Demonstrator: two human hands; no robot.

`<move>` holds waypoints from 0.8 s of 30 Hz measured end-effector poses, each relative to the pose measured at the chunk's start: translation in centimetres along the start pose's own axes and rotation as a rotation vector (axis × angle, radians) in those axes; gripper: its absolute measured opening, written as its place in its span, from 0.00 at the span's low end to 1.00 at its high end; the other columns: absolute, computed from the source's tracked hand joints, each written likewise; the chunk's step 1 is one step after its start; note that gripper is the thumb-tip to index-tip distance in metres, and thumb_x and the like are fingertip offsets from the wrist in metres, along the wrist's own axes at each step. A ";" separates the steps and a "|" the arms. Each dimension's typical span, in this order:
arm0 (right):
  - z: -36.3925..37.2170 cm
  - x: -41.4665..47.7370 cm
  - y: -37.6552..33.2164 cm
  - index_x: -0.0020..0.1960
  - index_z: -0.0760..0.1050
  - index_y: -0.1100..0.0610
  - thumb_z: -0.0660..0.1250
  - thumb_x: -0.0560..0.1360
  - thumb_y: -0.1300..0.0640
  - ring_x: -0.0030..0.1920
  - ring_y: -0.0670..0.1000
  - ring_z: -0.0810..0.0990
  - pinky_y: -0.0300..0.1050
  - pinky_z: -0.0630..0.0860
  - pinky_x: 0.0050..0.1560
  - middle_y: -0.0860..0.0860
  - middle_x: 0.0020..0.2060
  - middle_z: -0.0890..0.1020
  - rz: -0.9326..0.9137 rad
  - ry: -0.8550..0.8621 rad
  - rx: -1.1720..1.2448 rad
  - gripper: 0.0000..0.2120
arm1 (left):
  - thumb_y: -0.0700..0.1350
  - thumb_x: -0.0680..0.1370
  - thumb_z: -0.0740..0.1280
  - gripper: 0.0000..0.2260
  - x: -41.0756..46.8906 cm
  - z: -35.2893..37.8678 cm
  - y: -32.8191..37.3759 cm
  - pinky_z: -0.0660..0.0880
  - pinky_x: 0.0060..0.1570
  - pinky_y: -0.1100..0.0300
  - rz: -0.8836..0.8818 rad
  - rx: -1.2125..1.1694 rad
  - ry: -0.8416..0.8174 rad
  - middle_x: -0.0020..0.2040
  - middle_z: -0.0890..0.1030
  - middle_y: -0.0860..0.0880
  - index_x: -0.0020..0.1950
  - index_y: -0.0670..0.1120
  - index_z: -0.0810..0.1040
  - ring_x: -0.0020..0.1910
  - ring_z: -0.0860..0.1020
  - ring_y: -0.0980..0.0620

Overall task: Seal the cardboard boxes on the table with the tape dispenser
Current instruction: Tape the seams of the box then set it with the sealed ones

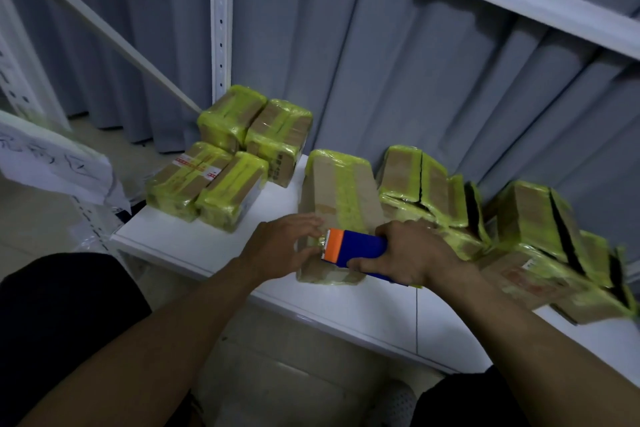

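The right hand [412, 253] grips the blue tape dispenser [360, 246], orange at its blade; the left hand [284, 246] rests straight-fingered on the yellow-taped cardboard box [341, 191].

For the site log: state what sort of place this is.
Probably a packing area or stockroom. White slotted shelving uprights stand behind a white table, which is loaded with small cardboard boxes bound in yellow-green tape, and the right hand grips a blue-and-orange tape dispenser.
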State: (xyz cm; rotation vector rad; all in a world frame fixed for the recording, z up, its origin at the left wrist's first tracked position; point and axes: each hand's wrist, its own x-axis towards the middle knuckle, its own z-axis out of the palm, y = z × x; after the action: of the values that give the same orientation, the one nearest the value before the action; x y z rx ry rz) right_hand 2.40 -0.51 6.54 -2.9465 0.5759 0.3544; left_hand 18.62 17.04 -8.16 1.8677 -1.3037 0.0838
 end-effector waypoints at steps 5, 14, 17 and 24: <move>-0.1 -1.2 0.5 0.52 0.73 0.44 0.69 0.67 0.24 0.38 0.42 0.78 0.36 0.71 0.35 0.41 0.37 0.77 -0.007 0.008 0.056 0.27 | 0.57 0.73 0.73 0.18 -0.4 -0.7 0.1 0.76 0.62 0.58 0.010 -0.007 -0.057 0.67 0.78 0.57 0.61 0.53 0.82 0.67 0.74 0.62; -1.7 -3.5 2.6 0.46 0.75 0.47 0.70 0.65 0.23 0.35 0.44 0.80 0.42 0.78 0.36 0.45 0.34 0.80 0.008 0.031 0.009 0.28 | 0.61 0.73 0.69 0.22 -1.3 -1.7 -0.7 0.79 0.52 0.63 -0.076 0.047 -0.077 0.72 0.71 0.62 0.66 0.60 0.77 0.62 0.77 0.63; -1.8 -3.4 2.6 0.45 0.74 0.47 0.69 0.66 0.23 0.35 0.43 0.77 0.40 0.72 0.33 0.44 0.34 0.78 0.001 0.055 -0.071 0.28 | 0.54 0.75 0.72 0.26 -1.5 -1.2 0.1 0.79 0.56 0.60 -0.072 0.049 -0.076 0.69 0.75 0.61 0.71 0.59 0.71 0.61 0.78 0.59; -0.8 -2.8 2.3 0.55 0.75 0.47 0.69 0.66 0.23 0.42 0.44 0.81 0.41 0.80 0.42 0.42 0.41 0.80 -0.004 0.029 -0.020 0.31 | 0.47 0.81 0.64 0.25 -1.9 -1.4 0.6 0.73 0.63 0.61 0.056 0.155 -0.198 0.76 0.63 0.61 0.74 0.67 0.64 0.73 0.68 0.57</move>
State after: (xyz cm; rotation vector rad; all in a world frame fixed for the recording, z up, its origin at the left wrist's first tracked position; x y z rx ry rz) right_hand -0.81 -1.81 7.87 -2.9762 0.5732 0.3200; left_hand 17.83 19.29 -7.87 2.0107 -1.5223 0.0310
